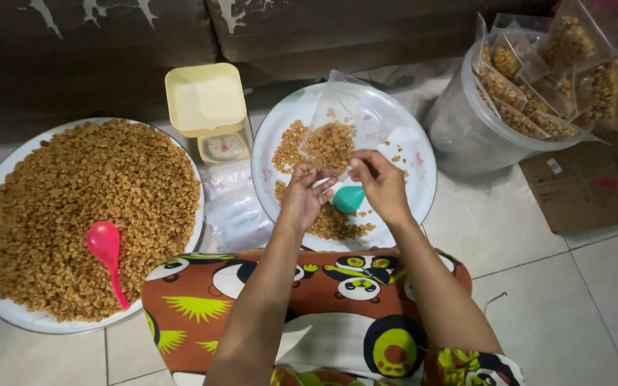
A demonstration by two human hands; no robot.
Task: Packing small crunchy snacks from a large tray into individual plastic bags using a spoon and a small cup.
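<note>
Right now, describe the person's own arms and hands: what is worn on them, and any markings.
Both forearms are bare with no sleeves in view. The left hand and right hand wear no gloves, and no rings, watch or bracelets are visible. The fingers are bare too; whether the nails are painted is too small to tell. No markings show on either arm.
</note>
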